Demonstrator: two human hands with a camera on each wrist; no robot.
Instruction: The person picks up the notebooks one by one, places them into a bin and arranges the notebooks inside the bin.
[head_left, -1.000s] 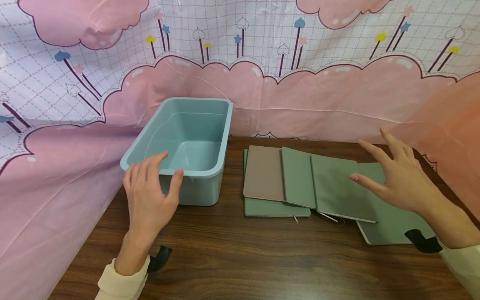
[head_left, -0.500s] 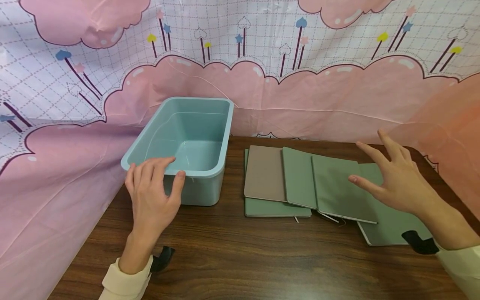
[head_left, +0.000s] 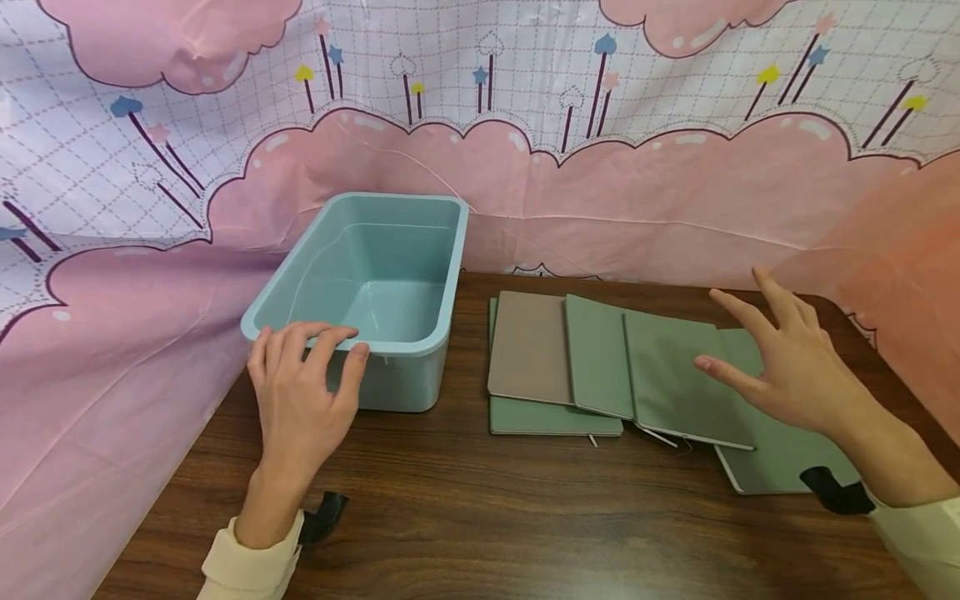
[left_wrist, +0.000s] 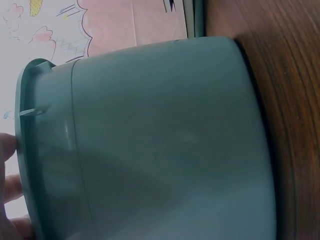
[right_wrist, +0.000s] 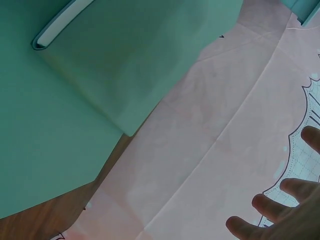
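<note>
A light blue plastic bin stands on the left of the table, its inside bare. At its near rim is my left hand, fingers slightly bent over the edge and thumb apart on the outer side. The left wrist view shows fingertips right at the rim of the bin. To the right, several notebooks lie overlapping: a brown notebook on a green one, then more green notebooks fanned rightward. My right hand is spread above the rightmost green notebook, holding nothing.
The dark wooden table extends in front of the bin and notebooks. A pink and white patterned cloth hangs behind and along both sides, close to the bin's back. Thin ribbon markers stick out from the notebooks' near edges.
My left fingers have lowered and bent a little toward the bin's rim. My right hand has shifted slightly left, still spread. The bin and notebooks have stayed put.
</note>
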